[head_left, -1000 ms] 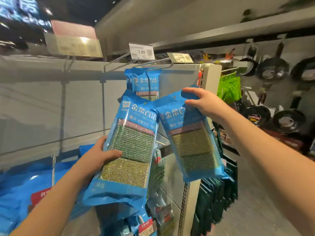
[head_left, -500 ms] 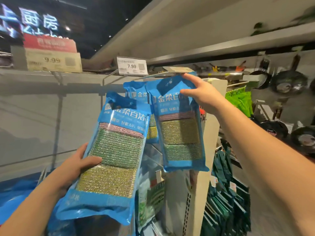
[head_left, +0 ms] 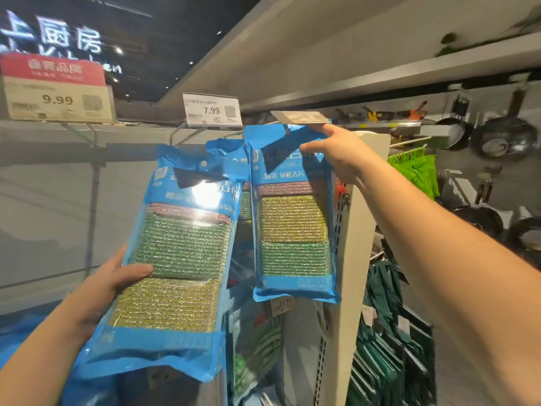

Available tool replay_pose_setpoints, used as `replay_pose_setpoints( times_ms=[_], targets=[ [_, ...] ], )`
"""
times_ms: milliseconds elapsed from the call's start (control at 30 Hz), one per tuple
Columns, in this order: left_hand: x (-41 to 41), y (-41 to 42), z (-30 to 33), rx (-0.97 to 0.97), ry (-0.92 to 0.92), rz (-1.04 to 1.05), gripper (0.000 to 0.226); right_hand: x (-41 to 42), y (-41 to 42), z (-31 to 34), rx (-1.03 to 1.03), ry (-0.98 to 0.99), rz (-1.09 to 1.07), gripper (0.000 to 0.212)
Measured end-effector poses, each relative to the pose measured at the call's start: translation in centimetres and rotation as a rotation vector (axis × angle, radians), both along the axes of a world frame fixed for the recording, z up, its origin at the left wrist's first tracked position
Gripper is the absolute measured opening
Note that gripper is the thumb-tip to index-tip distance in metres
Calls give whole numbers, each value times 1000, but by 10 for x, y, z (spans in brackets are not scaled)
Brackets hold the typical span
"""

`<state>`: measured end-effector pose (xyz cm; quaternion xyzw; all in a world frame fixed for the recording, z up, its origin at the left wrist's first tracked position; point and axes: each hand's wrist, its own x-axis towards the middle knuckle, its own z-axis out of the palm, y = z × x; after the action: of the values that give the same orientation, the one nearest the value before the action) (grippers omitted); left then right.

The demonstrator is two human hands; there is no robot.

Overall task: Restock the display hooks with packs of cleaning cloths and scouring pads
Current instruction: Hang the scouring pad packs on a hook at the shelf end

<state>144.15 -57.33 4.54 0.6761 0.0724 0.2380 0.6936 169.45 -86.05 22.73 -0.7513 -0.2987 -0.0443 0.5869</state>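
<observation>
Left hand (head_left: 108, 291) grips a blue scouring-pad pack (head_left: 175, 259) low on its left edge, thumb curled over the clear front window, fingers hidden behind. The pack tilts, top leaning right. Through the window: a thin pink pad edge at the top, a green glittery ribbed pad in the middle, a gold one below. Blue header with white printed characters, partly washed out by glare; a small round hang hole near the top edge. This pack hangs on nothing, carried by the hand alone.

Right hand (head_left: 336, 153) is raised to the top right corner of a second pack (head_left: 292, 218), thumb and fingers pinching the header just under the flat label plate (head_left: 298, 117) at the end of the display hook. The second pack hangs almost upright. Same blue wrapper; here the order is pink strip, gold pad, green pad. Whether its hang hole is on the hook wire cannot be told; the header hides it.

Between the 2 packs, a third pack (head_left: 244, 200) of the same kind shows only as a narrow strip, further back.

Price tag reading 7.99 (head_left: 212, 109) stands above, left of the label plate. A larger red-topped tag reading 9.99 (head_left: 57, 89) sits at the far left. The white slotted upright (head_left: 351, 259) of the rack runs down just right of the second pack. Dark pans (head_left: 503, 139) hang at the far right, green packs (head_left: 389, 347) low beside the upright.
</observation>
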Motion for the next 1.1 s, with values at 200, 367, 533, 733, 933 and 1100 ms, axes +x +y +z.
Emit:
replay_pose_setpoints(
  times_ms=[200, 367, 533, 733, 933, 1100],
  targets=[
    [-7, 1, -3, -29, -23, -21, 127, 9, 19, -9, -66, -41, -44, 52],
    [-10, 2, -7, -54, 12, -60, 123, 23, 50, -29, -90, -90, -80, 67],
    [-10, 0, -10, -53, 5, -70, 113, 37, 80, -41, -90, -88, -94, 70],
    [-5, -3, -16, -100, 9, -104, 123, 51, 102, -41, -186, -50, -124, 73],
    [-8, -18, -12, -76, 4, -164, 81, 38, 89, -45, -103, -28, -237, 79],
    [-3, -13, -23, -52, -2, -172, 122, -24, 66, -70, 73, -111, -196, 48]
  ],
)
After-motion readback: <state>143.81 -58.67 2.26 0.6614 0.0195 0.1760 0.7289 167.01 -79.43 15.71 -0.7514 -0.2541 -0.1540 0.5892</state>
